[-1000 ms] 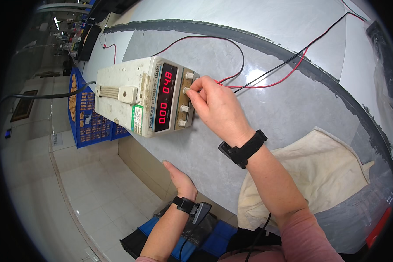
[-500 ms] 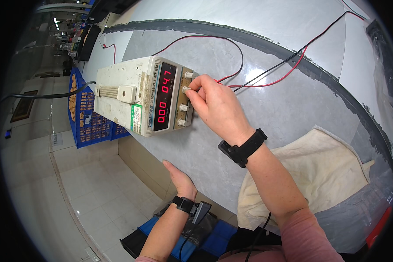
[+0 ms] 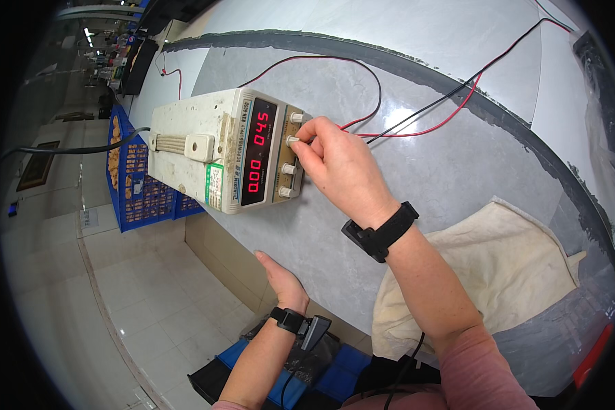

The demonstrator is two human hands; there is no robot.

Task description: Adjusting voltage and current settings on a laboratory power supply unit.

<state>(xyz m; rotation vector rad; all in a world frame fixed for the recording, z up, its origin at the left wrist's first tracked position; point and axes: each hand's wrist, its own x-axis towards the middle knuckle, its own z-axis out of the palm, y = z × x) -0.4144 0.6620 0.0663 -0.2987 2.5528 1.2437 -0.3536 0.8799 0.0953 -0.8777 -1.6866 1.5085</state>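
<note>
On the table, the power supply stretches sideways, display facing right.

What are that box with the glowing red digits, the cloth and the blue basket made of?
Box: probably painted metal, off-white, judging by its scuffed, flat panels. Cloth: likely cotton, matte and cream, with soft creases. Basket: probably moulded plastic, evenly coloured, with regular lattice walls.

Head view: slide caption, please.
Right hand gripping a knob on a power supply, left hand near the table.
</note>
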